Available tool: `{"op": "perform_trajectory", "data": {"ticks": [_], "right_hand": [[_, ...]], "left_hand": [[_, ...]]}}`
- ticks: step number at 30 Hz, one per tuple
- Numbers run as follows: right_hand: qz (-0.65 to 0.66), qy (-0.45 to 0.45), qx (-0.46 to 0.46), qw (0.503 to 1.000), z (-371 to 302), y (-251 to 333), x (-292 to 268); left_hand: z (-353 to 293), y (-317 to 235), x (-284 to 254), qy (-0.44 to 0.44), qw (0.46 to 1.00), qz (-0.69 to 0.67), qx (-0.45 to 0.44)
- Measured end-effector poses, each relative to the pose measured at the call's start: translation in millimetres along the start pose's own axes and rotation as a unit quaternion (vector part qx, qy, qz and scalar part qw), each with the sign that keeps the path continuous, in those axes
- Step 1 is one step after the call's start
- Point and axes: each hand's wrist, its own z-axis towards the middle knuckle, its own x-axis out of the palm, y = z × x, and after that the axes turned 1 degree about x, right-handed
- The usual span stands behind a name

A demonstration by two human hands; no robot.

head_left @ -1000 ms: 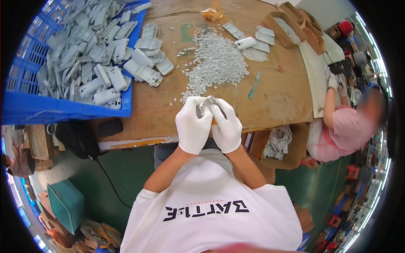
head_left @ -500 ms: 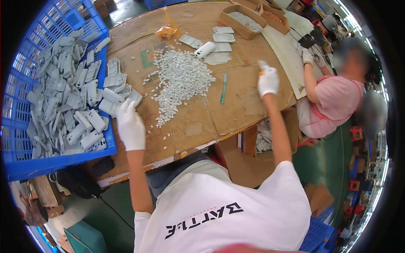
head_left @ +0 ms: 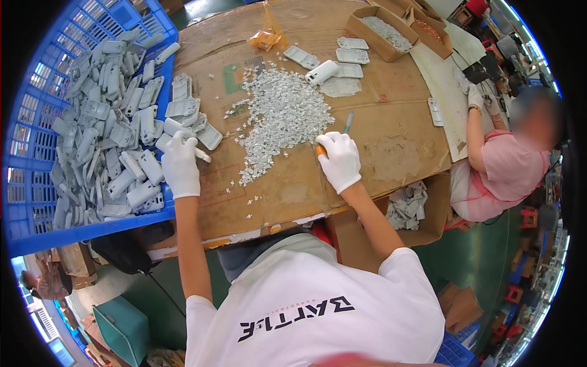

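My left hand [head_left: 181, 164], in a white glove, is closed on a white plastic casing [head_left: 202, 155], whose end sticks out past the fingers. It is beside several more casings [head_left: 184, 109] spilling over the edge of a blue crate [head_left: 104, 227]. My gloved right hand [head_left: 340, 160] is closed round a small orange object [head_left: 320, 149]; the rest of it is hidden in the fingers. Between the hands spreads a heap of tiny silvery-white parts [head_left: 282, 110]. A teal pen [head_left: 348, 121] lies just beyond the right hand.
At the back are casings [head_left: 353, 56], an orange plastic bag [head_left: 265, 40] and a cardboard box [head_left: 384, 32] of small parts. One casing [head_left: 435, 112] lies near the right edge. A co-worker in pink [head_left: 510, 160] sits at right. Below the table edge stands a carton [head_left: 435, 215].
My right hand has come back from the far right to beside the heap, the orange object still in it. A casing now shows at the right edge. My left hand has closed on a casing.
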Motion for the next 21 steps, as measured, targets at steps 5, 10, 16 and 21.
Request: {"op": "perform_trajectory", "data": {"ticks": [5, 10, 16, 21], "right_hand": [[-0.053, 0.004, 0.017, 0.998, -0.4, -0.2, 11.4], [-0.181, 0.101, -0.054, 0.977, 14.5, 4.1, 8.4], [-0.217, 0.113, -0.037, 0.969, 7.6, 2.9, 10.7], [0.174, 0.044, 0.017, 0.984, 12.9, 47.9, -27.3]], "left_hand": [[-20.7, -24.0, -14.5, -0.049, 0.997, -0.052, 0.004], [-50.1, -92.5, -33.8, 0.034, 0.735, -0.617, -0.279], [-61.2, -142.9, -54.6, 0.042, 0.755, -0.599, -0.263], [-66.2, -146.7, -53.4, 0.021, 0.802, -0.552, -0.227]]}}
